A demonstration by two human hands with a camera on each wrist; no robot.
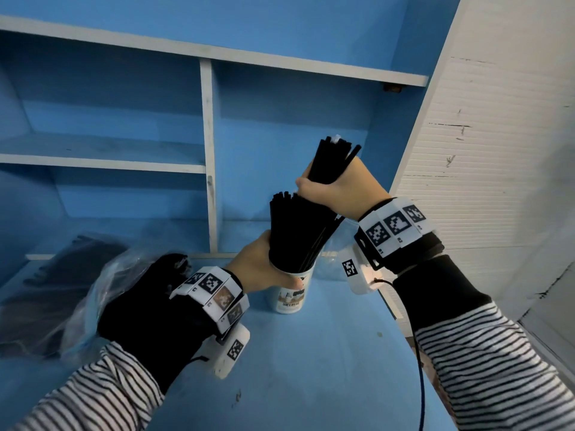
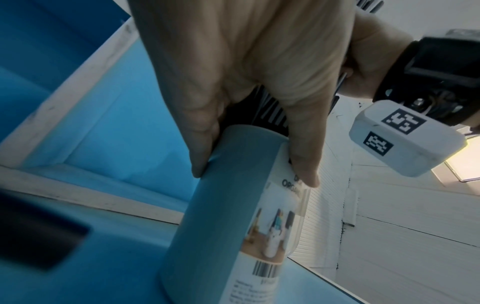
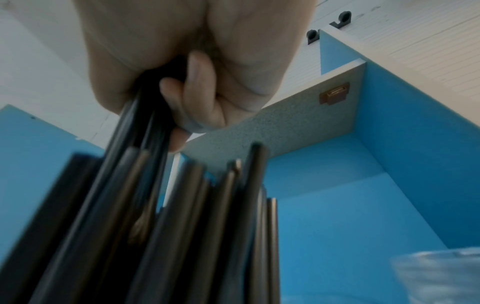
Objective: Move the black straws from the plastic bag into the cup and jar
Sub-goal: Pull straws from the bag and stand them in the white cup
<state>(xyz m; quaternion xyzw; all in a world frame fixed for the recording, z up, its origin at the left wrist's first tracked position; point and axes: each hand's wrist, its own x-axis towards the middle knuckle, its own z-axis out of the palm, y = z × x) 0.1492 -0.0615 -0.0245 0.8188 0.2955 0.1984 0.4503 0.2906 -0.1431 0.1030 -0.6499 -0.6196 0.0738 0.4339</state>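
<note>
A white paper cup stands on the blue counter, packed with black straws. My left hand grips the cup at its rim; the left wrist view shows its fingers and thumb curled round the cup. My right hand grips a bundle of black straws above the cup, tilted, with its lower ends reaching into the cup. In the right wrist view the hand closes round the straws. A clear plastic bag with more black straws lies to the left.
Something clear like a jar stands just behind the cup, mostly hidden by my right wrist. Blue shelving with white edges rises at the back. A white ribbed wall is on the right. A black cable trails along the counter's right edge.
</note>
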